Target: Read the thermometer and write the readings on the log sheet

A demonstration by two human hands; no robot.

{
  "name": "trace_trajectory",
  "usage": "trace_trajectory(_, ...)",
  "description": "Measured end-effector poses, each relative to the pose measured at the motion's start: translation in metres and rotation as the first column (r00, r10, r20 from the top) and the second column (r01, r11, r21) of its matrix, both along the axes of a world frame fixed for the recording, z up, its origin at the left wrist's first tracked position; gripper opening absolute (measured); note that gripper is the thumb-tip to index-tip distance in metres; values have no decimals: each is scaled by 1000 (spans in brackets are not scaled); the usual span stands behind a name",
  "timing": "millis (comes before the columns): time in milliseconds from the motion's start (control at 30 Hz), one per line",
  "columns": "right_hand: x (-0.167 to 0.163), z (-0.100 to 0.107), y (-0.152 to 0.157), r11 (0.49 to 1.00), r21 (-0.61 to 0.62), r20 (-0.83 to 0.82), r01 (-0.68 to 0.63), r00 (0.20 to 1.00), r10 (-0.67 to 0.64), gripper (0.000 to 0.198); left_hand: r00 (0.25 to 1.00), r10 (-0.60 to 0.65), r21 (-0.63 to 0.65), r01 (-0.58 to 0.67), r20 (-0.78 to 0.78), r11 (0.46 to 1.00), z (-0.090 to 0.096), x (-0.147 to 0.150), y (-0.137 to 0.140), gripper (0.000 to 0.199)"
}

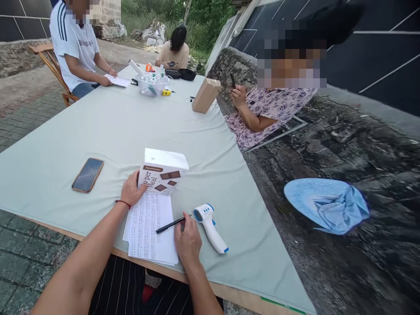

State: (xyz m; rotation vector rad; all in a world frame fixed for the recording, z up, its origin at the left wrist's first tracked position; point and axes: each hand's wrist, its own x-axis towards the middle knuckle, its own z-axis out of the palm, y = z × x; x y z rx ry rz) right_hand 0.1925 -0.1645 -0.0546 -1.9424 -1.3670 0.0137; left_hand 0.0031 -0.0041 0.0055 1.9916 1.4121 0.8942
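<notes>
My left hand (131, 189) grips the left side of a white box (166, 175) with brown bars printed on it and the words "Super Meal". The box stands on the table, over the top end of some papers (147, 232) covered in small print. Between the fingers of my right hand (188, 238) is a black pen (169, 225), lying slantwise above the papers. A white and blue infrared thermometer (210, 229) rests just right of that hand. Left of the box lies a phone (88, 175) in a brown-edged case.
A plastic basket (147, 89) of bottles, a yellow tape measure (166, 92) and a brown cardboard box (205, 97) stand farther back on the cloth-covered table (114, 127). Several people sit around it. A blue hat (315, 201) rests on the stone ledge at right.
</notes>
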Motion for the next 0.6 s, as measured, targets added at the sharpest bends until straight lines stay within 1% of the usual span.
trace_trajectory(67, -1, 0, 0, 1000, 1, 18, -11, 1000, 11, 43, 999, -47, -27, 47, -20, 999, 4, -4, -2, 59)
trace_trajectory(133, -1, -1, 0, 1000, -1, 18, -26, 999, 26, 45, 994, -81, -34, 79, -71, 996, 10, -17, -9, 58)
trace_trajectory(167, 0, -1, 0, 999, -2, 13, -32, 999, 32, 45, 991, -69, -6, 69, -118, 998, 14, -28, -14, 59)
trace_trajectory(200, 0, -2, -1, 999, -2, 4, -36, 999, 36, 46, 984, -30, 51, 39, -178, 998, 18, -42, -20, 59)
trace_trajectory(233, 1, -2, -1, 999, 2, -8, -36, 999, 36, 46, 970, 35, 117, -7, -239, 993, 22, -58, -27, 60)
trace_trajectory(300, 1, -2, -1, 1000, 23, -50, -20, 999, 21, 46, 920, 236, 233, -166, -312, 958, 29, -96, -41, 63)
trace_trajectory(333, 1, 0, -1, 999, 47, -79, -6, 997, 9, 45, 875, 345, 268, -262, -339, 927, 32, -114, -47, 67)
trace_trajectory(400, -4, 9, 0, 991, 131, -147, 12, 989, 8, 41, 750, 528, 287, -445, -399, 848, 34, -147, -56, 80)
trace_trajectory(467, -18, 24, 3, 971, 237, -217, -32, 972, 86, 33, 629, 621, 265, -570, -467, 777, 33, -166, -62, 91)
trace_trajectory(533, -41, 43, 12, 934, 320, -293, -157, 921, 256, 26, 569, 632, 251, -606, -527, 755, 31, -171, -65, 93)
trace_trajectory(600, -71, 60, 26, 889, 349, -400, -297, 811, 428, 23, 532, 630, 260, -611, -565, 748, 29, -167, -66, 84)
